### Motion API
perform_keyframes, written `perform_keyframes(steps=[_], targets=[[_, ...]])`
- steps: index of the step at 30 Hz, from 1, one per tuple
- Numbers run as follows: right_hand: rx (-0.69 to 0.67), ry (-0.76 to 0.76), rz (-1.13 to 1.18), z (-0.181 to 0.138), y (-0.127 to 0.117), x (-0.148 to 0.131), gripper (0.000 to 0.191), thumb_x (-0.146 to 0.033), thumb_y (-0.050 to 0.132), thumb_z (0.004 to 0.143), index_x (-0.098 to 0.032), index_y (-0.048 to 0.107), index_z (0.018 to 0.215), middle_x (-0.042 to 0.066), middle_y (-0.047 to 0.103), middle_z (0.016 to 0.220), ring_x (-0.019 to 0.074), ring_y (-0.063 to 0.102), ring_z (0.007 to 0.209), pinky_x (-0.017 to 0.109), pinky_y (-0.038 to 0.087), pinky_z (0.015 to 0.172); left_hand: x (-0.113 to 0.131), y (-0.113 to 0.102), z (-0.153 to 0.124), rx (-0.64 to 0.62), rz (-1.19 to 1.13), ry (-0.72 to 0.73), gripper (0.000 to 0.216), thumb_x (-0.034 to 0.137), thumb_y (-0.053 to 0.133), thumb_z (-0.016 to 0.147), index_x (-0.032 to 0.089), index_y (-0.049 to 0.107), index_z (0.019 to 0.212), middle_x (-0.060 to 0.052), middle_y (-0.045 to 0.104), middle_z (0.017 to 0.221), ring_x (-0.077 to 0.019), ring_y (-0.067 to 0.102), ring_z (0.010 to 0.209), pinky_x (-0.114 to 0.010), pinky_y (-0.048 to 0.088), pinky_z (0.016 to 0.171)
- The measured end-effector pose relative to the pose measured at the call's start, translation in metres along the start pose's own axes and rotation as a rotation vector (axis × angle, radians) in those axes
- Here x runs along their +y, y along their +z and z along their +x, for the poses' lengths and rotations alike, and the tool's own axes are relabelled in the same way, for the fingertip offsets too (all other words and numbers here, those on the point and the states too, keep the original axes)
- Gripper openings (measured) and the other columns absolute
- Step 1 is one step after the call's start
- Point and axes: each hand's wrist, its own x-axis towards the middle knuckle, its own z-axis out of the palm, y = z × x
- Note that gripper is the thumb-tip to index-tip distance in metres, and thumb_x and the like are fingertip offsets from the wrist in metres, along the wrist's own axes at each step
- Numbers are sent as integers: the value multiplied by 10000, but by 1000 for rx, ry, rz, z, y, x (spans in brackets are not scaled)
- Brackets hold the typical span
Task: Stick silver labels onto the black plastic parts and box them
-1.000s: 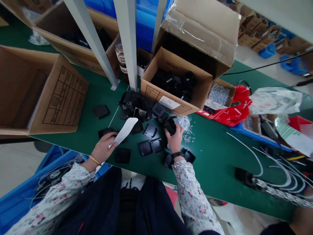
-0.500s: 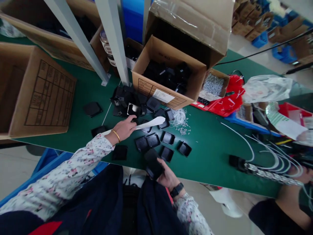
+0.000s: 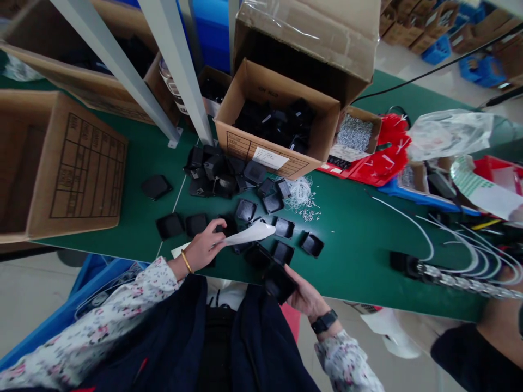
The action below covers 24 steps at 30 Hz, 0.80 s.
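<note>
My left hand [image 3: 203,246] is closed on a long, thin white strip [image 3: 251,233], which passes through the fingers and widens toward its right end. My right hand [image 3: 305,294] grips a black plastic housing [image 3: 280,282] at the table's front edge. Another dark part [image 3: 258,253] lies against its upper left; whether the two are joined I cannot tell. Several shallow black open cases surround the hands, among them one near the right hand [image 3: 283,252], one farther right [image 3: 312,244] and one behind the strip [image 3: 245,209].
Black parts [image 3: 214,171] are heaped before a cardboard box [image 3: 281,155] full of more. Small white pins [image 3: 309,211] and thin white strands [image 3: 301,191] lie beside them. A larger carton [image 3: 87,163] stands left. At far right, a co-worker's arm [image 3: 500,305] is near white cables [image 3: 469,264].
My left hand has moved down toward me from the heap, keeping the white strip. My right hand has shifted right with the black housing, which is now turned differently.
</note>
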Motion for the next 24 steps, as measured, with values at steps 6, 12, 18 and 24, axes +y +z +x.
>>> perform_keyframes(steps=[6,12,18,24], targets=[[2,-360,99,-40,-69,-2,446,-499,556,801,-160,599,1088,141,576,1200,262,619,944,411,482,823,-9,33,-20,185,6,-26,221,249,393,900,160,575,812,-118,375,1239,-163,552,851,-321,475,819],[568,-710,-179,-26,-116,-19,519,-645,472,764,-165,586,925,135,654,996,260,616,944,446,486,839,-26,27,-12,363,65,-67,202,275,430,876,158,531,746,-138,386,1216,-246,478,1060,-389,434,927],[1090,-954,-560,-12,-101,-36,566,-619,604,651,-116,551,904,192,589,984,368,486,1060,511,426,846,-36,10,5,629,142,-156,208,320,457,853,146,507,752,-161,412,1143,-304,409,1127,-438,403,940],[722,-1271,-1558,26,-6,19,338,-329,554,826,-174,540,1126,127,522,1139,268,455,1058,417,394,914,-28,7,-6,560,165,-112,206,293,451,853,158,499,705,-150,434,1140,-280,460,1087,-391,439,896]])
